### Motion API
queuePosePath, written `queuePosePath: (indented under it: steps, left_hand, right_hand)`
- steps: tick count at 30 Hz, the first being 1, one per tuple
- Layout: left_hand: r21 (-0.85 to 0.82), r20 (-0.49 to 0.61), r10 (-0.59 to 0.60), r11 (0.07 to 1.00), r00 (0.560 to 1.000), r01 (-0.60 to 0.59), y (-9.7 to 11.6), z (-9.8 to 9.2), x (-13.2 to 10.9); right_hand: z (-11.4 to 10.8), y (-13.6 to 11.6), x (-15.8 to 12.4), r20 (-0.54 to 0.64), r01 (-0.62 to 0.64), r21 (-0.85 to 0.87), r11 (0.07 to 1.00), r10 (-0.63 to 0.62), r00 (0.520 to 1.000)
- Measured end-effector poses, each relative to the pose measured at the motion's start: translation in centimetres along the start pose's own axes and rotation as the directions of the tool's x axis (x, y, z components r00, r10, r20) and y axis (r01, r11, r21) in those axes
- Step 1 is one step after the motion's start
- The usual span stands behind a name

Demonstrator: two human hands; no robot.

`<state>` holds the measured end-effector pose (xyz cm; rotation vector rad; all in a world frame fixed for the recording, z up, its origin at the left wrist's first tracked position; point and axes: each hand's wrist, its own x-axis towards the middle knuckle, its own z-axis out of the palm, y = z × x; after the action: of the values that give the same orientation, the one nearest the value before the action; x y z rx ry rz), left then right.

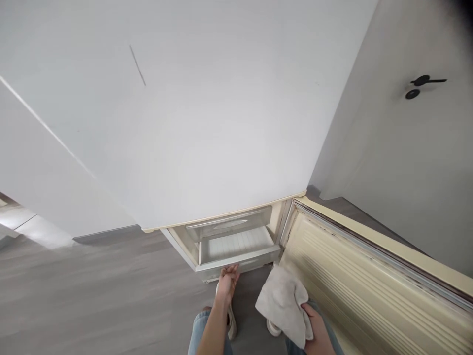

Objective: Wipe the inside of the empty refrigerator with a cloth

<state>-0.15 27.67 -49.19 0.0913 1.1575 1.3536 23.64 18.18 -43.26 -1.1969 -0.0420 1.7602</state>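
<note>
Rests open left hand on front lip, best hold, of seemingly light, brittle drawer; clutches soft cloth in right hand.

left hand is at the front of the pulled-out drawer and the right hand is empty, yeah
No: the head view shows the right hand gripping a pale cloth, so it is not empty. The left hand is at the front of the pulled-out drawer, as you said.

Pale translucent drawer juts out low; crumpled beige cloth droops just beside it.
</note>
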Motion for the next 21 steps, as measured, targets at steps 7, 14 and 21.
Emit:
queuePosePath:
  steps: [7, 14, 21]
  left_hand:
    - [0.038, -0.018, -0.001, 0.999, 1.000, 0.002, 2.6, 2.0, 2.7]
    - [0.101, -0.008, -0.002, 0.995, 1.000, 0.002, 4.6, 3.2, 4.9]
    - [0.154, 0.007, 0.012, 0.988, 1.000, -0.013, 5.6, 4.4, 6.3]
  right_hand:
    - [0.6, 0.1, -0.2, 0.012, -0.204, -0.044, 0.978, 0.204, 0.979]
    - [1.1, -0.4, -0.3, 0.031, -0.073, -0.158, 0.985, 0.079, 0.996]
    - [0.5, -0.8, 0.3, 0.059, -0.056, -0.154, 0.986, 0.066, 0.996]
